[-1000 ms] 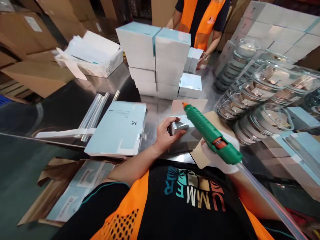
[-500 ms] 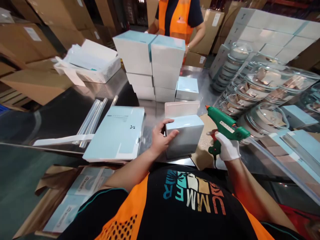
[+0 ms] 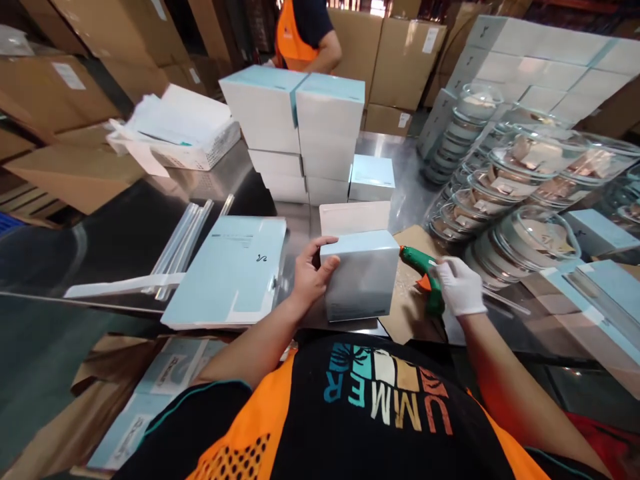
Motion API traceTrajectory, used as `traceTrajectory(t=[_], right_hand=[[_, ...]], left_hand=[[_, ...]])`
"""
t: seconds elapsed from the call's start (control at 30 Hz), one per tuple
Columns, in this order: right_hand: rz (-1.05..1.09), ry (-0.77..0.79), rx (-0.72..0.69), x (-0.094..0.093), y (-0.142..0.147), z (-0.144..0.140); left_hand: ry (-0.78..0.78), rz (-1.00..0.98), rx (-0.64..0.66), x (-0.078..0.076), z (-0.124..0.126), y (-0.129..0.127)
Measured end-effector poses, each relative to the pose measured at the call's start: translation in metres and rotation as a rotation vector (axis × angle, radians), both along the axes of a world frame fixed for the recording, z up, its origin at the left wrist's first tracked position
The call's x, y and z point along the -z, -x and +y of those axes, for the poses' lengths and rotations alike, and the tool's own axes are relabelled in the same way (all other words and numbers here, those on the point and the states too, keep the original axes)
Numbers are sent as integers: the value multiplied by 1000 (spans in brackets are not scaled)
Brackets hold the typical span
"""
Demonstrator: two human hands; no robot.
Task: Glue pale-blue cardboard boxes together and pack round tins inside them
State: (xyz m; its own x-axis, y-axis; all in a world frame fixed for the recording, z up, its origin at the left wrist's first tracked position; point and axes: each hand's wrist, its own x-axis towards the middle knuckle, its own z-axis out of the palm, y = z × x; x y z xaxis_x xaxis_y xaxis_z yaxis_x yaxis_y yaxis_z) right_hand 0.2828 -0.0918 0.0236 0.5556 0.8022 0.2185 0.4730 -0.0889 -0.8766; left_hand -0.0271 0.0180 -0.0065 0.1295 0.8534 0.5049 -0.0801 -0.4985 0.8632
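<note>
Green glue gun [image 3: 433,288] on cardboard [image 3: 407,312]; left hand [image 3: 311,279] clasping glossy box [image 3: 361,280].

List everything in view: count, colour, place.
held box: one, bluish, front centre
glue gun: one, green, front right
cardboard: one, brown, front right
flat stack: one, bluish, left
sticks: several, clear, left
strip: one, white, left
basket: one, white, back left
boxes: many, whitish, back
containers: many, clear, right
cartons: several, brown, background
person: one, orange vest, back
table: one, metallic, middle
packages: some, bluish, lower left
left hand: one, bare, on held box
right hand: one, gloved white, at glue gun
</note>
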Motion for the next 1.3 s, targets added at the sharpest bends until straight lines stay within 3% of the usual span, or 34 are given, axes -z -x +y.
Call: traceTrajectory(t=[0.07,0.17,0.27,0.5,0.63,0.77,0.87,1.0,1.07,1.2,1.3], right_hand=[[126,-18,-84,-5,27,17],[340,-75,-318,-17,70,46],[322,-93,-441,-27,90,59],[21,-185,-729,-19,53,46],[-157,-269,-826,-13,52,36],[-270,-370,-859,-12,65,29],[-363,-408,-857,-15,69,28],[-341,-391,-845,-15,66,27],[-296,-347,-821,-5,64,24],[-136,-128,-667,31,64,16],[-83,-24,-612,48,63,18]], left_hand=[[-14,13,22,1,0,-2],[-47,18,78,3,0,-4],[-89,29,116,7,-1,-4],[-203,-166,52,11,6,-6],[-301,14,239,-2,12,6],[-447,87,363,-12,15,15],[-547,26,351,-10,16,14],[-561,-7,310,-9,14,11],[-560,0,306,-10,12,10],[-581,27,347,-9,8,11],[-550,91,265,-9,10,20]])
